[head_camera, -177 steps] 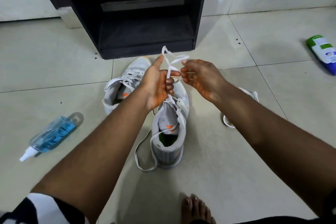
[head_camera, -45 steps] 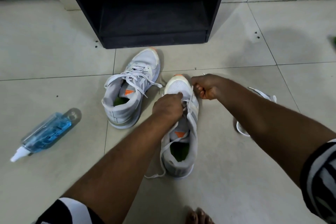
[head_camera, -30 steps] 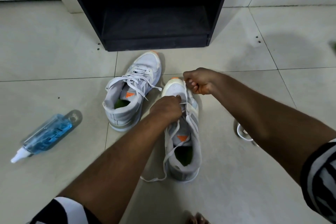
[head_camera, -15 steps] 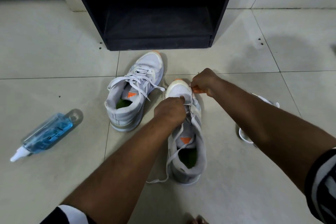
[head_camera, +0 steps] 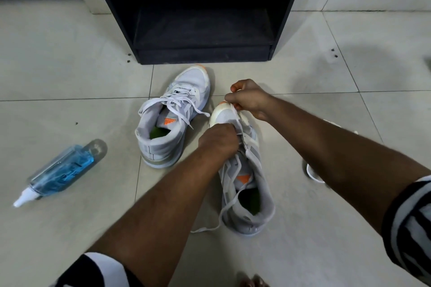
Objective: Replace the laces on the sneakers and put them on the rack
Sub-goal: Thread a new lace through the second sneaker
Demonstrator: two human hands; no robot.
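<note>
While the left hand hides its grip, seemingly pinching lace, right hand pinches lace end, sneaker part-covered.

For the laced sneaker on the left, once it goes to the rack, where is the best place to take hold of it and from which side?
Probably the heel collar of the laced sneaker, approached from the near, heel end. It stands upright with its toe toward the rack, and the wide opening faces up, so fingers could hook inside and the thumb clamp the heel. The left hand and right hand are both busy on the other sneaker.
</note>
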